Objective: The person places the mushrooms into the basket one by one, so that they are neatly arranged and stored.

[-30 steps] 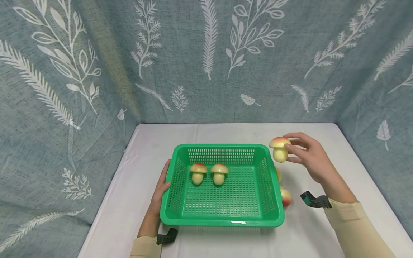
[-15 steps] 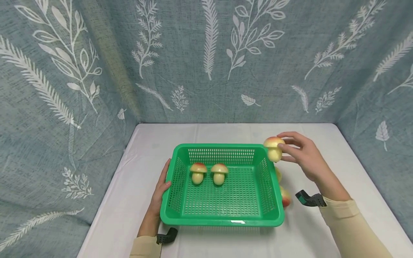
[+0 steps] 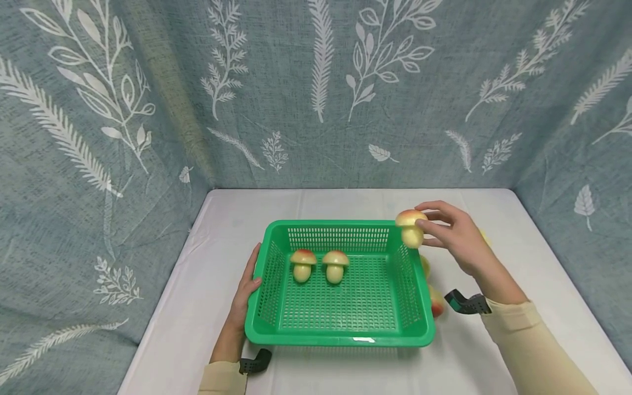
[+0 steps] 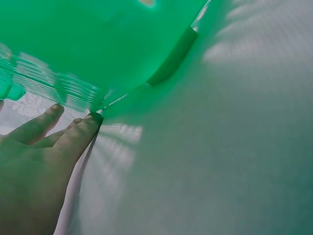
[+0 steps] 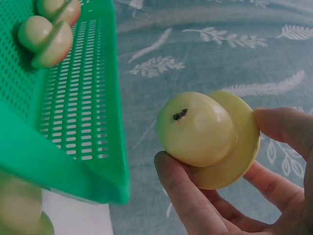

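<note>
A toy mushroom point(image 3: 411, 227) with a red-tinged yellow cap and pale stem is pinched between the thumb and fingers of my right hand point(image 3: 456, 236). It overlaps the far right corner of the green plastic basket point(image 3: 340, 340) in the head view. The right wrist view shows the stem's rounded end with a dark mark. Two like mushrooms, one on the left point(image 3: 303, 265) and one beside it point(image 3: 336, 266), lie in the basket's back left part, caps away from me. My left hand point(image 3: 243, 293) holds the basket's left side, thumb at the rim, fingers along the outside.
Right of the basket, partly hidden by its wall, are a red-and-yellow toy piece point(image 3: 436, 302) and another yellowish one point(image 3: 425, 266). A bit of yellow point(image 3: 485, 237) shows behind my right wrist. A blue-grey leaf-patterned cloth point(image 3: 296, 109) encloses the white table point(image 3: 237, 214).
My right hand has moved left with the mushroom, from beyond the basket's right side to its far right corner. A bit of yellow now shows behind that wrist. My left hand stays put.
</note>
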`<state>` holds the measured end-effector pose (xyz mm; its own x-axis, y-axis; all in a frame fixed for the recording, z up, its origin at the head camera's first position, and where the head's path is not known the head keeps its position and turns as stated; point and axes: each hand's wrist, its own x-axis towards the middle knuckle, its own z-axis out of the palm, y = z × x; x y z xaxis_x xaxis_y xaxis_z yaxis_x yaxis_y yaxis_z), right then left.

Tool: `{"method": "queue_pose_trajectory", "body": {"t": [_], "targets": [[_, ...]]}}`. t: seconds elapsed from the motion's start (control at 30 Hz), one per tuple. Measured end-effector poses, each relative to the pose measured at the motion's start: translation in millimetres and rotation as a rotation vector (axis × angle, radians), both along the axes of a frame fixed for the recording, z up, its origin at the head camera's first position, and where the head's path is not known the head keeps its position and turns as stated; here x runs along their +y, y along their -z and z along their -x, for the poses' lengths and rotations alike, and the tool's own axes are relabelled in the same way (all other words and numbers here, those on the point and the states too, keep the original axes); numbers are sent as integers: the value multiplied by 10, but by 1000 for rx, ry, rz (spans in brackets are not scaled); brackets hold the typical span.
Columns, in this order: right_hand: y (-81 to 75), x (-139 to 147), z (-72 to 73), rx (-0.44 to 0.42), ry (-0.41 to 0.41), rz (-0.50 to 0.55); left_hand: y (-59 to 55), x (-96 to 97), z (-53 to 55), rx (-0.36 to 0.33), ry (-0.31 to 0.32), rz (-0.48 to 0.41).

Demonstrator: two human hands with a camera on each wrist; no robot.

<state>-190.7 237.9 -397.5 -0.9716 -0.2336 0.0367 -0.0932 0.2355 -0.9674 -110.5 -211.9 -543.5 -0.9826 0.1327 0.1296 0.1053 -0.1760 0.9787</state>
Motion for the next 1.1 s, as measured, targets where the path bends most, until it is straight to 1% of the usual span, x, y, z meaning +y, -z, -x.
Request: {"method": "queue_pose_trajectory", "body": {"t": [0.33,0.63,0.73,0.97,1.1], "targets": [[44,-133,25,-41,-22,15,3,-2,-2,0,2,2],[87,-278,43,-59,-36,-46,-1,5,6,-5,-9,16],[112,-318,38,-66,-41,-55,-4,6,4,-2,-5,16],[193,-391,58,-60,-42,-35,-11,6,0,-5,-1,8],[239,-425,61,-65,-39,-51,-11,4,-5,1,6,4]]}}
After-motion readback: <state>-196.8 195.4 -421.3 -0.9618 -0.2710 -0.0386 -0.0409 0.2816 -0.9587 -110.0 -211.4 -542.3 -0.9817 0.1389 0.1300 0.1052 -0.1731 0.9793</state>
